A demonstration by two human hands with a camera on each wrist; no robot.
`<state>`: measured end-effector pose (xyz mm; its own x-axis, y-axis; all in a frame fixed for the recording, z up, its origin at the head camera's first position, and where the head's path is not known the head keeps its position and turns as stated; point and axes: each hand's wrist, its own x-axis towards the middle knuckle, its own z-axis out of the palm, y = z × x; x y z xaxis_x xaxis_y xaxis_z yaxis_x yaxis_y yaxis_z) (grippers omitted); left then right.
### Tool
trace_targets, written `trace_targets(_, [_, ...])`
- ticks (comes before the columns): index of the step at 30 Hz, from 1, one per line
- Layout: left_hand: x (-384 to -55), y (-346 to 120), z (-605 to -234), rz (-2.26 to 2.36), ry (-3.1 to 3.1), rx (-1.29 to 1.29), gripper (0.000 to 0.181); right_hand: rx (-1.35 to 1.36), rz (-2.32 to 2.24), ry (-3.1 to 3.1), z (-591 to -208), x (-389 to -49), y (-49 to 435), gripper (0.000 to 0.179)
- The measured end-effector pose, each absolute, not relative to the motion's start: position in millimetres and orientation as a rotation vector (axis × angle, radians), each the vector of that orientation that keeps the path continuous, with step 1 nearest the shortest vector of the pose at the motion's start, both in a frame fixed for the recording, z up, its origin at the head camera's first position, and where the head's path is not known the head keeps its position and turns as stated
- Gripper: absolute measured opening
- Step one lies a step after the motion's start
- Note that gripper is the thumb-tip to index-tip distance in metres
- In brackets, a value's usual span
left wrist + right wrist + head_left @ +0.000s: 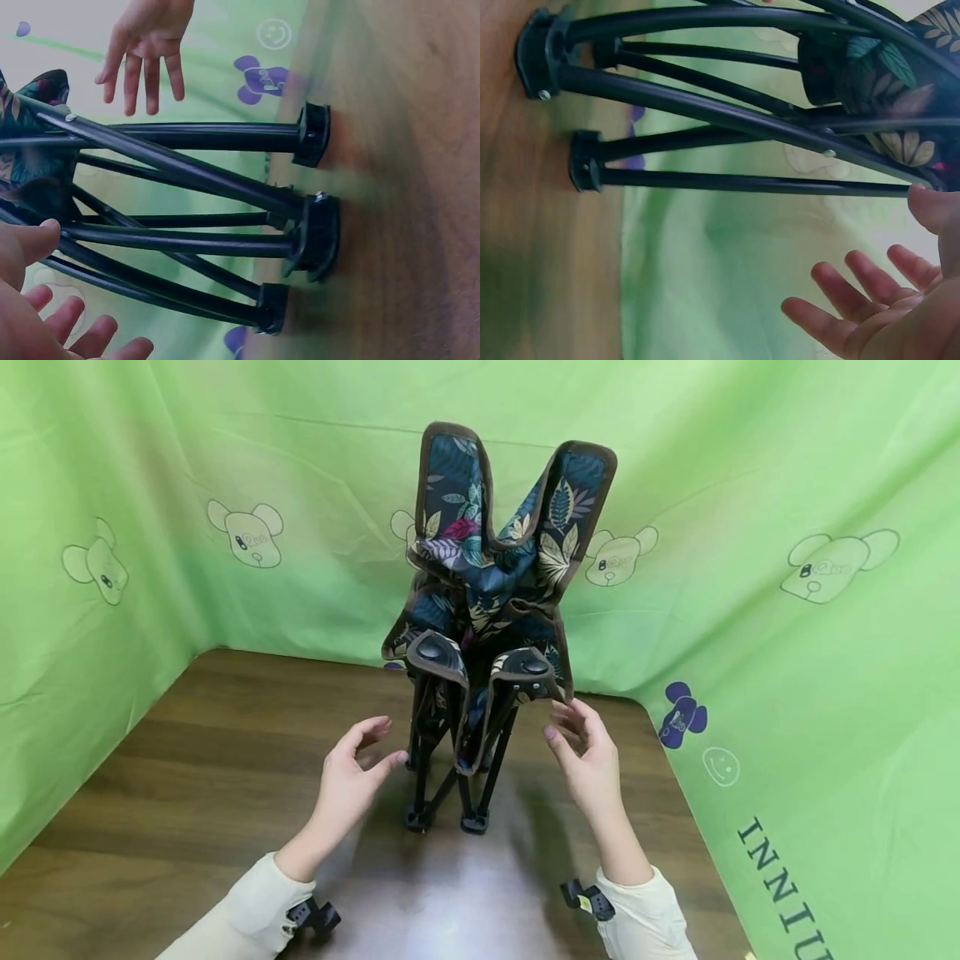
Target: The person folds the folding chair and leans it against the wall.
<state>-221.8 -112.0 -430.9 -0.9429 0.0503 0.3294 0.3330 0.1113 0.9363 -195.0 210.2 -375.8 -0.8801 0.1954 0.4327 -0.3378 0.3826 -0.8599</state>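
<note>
A folding camp chair [510, 568] with dark leaf-patterned fabric and brown trim stands upright, partly folded, at the middle of the head view. Its black tube legs [202, 172] are drawn close together, with plastic feet [544, 56] on the floor. To the chair's left is my left hand [348, 781], fingers loosely bent and nothing in the grasp. On the other side my right hand [588, 760] is raised near the fabric's lower right corner; whether a fingertip touches it I cannot tell. Both wrist views show spread fingers beside the legs.
The chair stands on a brown wood-grain floor [225, 760]. Green cloth walls [315, 468] printed with cartoon heads surround it at the back and both sides. A black strapped device [311, 917] sits on the left wrist, another [588, 900] on the right.
</note>
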Motion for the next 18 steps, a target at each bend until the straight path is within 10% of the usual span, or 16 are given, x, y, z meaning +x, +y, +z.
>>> trace_targets(18, [-219.0, -92.6, -448.0, -1.871, -2.34, -0.316, 0.043, 0.062, 1.659, -2.344, -407.9, -195.0, 198.2, 0.043])
